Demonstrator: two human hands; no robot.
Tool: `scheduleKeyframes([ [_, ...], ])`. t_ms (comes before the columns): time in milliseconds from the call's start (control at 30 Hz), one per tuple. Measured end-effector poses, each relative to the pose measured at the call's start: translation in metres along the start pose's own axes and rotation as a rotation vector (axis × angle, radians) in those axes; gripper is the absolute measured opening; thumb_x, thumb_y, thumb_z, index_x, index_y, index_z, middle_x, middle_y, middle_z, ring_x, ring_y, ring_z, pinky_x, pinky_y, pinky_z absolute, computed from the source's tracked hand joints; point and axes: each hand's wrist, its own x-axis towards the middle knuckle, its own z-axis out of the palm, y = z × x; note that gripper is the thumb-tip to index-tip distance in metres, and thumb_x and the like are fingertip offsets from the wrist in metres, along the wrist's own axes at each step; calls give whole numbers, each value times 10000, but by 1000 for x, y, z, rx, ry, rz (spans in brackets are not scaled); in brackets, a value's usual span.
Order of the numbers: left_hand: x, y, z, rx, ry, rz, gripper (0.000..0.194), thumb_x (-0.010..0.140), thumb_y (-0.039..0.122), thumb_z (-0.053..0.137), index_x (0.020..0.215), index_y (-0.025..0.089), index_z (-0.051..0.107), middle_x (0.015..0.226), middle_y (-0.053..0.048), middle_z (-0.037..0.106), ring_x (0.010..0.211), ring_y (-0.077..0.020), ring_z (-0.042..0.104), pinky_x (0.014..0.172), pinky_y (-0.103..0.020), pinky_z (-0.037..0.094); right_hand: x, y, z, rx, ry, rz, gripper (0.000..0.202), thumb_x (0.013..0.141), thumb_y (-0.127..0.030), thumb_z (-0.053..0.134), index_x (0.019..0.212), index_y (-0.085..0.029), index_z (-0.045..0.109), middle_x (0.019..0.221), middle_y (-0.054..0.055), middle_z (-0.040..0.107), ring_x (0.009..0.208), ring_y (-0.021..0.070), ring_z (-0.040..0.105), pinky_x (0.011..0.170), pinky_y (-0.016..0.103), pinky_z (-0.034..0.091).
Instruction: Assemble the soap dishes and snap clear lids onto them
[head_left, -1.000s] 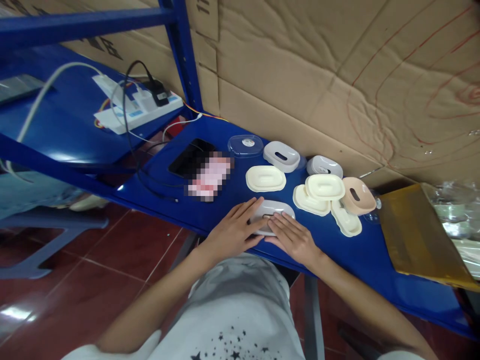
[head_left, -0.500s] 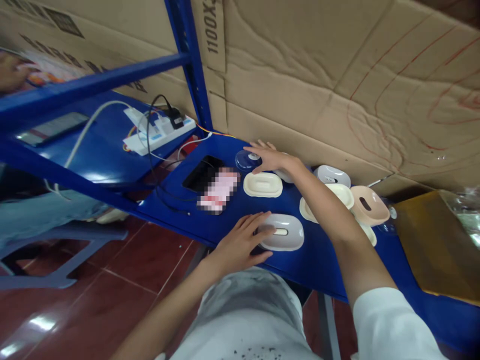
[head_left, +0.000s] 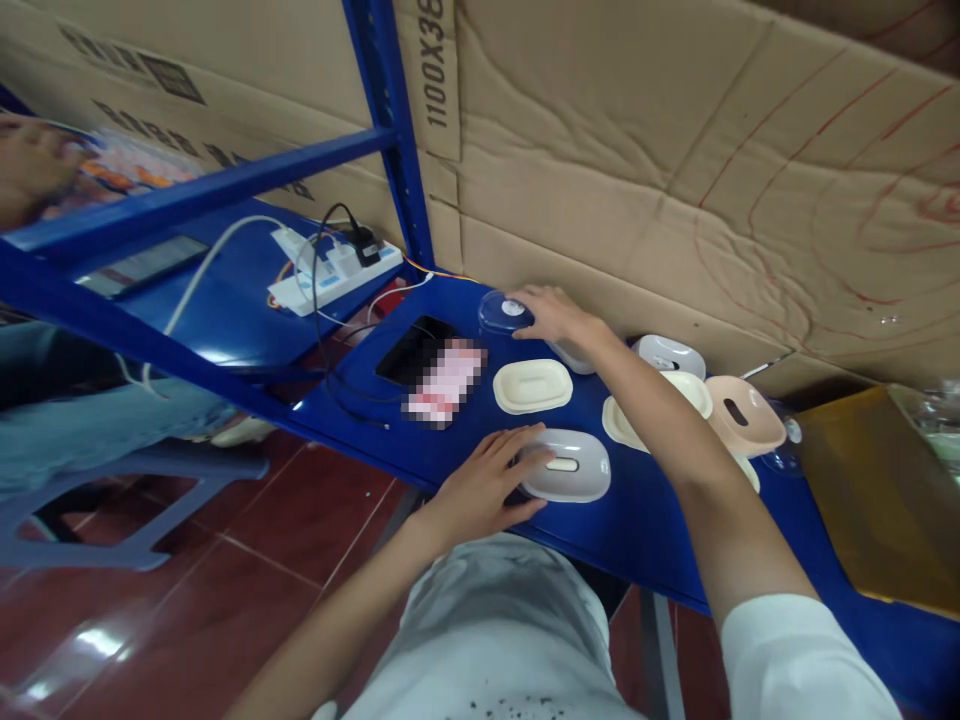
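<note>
On a blue table (head_left: 652,540), a white dish (head_left: 577,482) sits near the front edge, a cream bar showing through its slot; the left hand (head_left: 491,487) holds its left end, fingers slightly spread over it, thumb at the near side; the right hand (head_left: 551,312) reaches to the back, thumb and fingers parted beside a clear lid (head_left: 496,313), above another white dish (head_left: 576,358); whether it grips anything, I cannot tell; between the hands lies a cream tray (head_left: 534,387); a peach dish (head_left: 756,425) stands farther right.
</note>
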Motion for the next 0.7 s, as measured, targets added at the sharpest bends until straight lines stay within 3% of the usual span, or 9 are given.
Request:
scheduleKeyframes([
  [67,-2,-1,1,-44,-3,-63,720,969,339,786,1607,305,456,1742,-152,378,1548,-356,494,1237,-569,490,-30,-5,-9,16,175,11,791,923,-461,807,1597,-168,515,1619,210,544,1478,449,516,1223,668,369],
  [167,-4,-5,2,-164,-3,-149,854,944,348,818,1656,342,347,1722,-134,403,1531,-338,526,1213,-538,535,-107,-14,-10,182,374,-34,768,968,-518,749,1617,-208,478,1643,164,528,1513,396,500,1250,610,387],
  [300,-4,-9,3,-285,1,-175,972,901,336,868,1672,334,276,1685,-140,466,1550,-338,508,1262,-553,485,-228,-39,21,415,349,-35,744,1031,-520,677,1682,-314,381,1692,114,493,1548,335,492,1256,544,444],
  [400,-2,-10,0,-295,-39,-210,1005,888,352,882,1680,335,264,1699,-135,468,1554,-347,505,1273,-565,465,-289,-59,54,487,308,19,738,1045,-511,656,1699,-341,360,1699,122,483,1565,337,478,1254,555,464],
  [533,0,-8,-3,-288,-63,-231,1028,888,394,877,1703,336,254,1719,-127,455,1566,-348,491,1272,-554,461,-311,-78,77,389,244,58,779,1030,-473,691,1715,-386,331,1739,112,423,1576,345,464,1224,565,506],
  [700,0,-10,-2,-301,-78,-241,1049,891,420,875,1714,357,229,1734,-121,433,1577,-346,475,1272,-563,457,-302,-91,77,249,252,-12,811,1036,-443,694,1730,-421,275,1720,109,446,1566,364,467,1213,625,503],
])
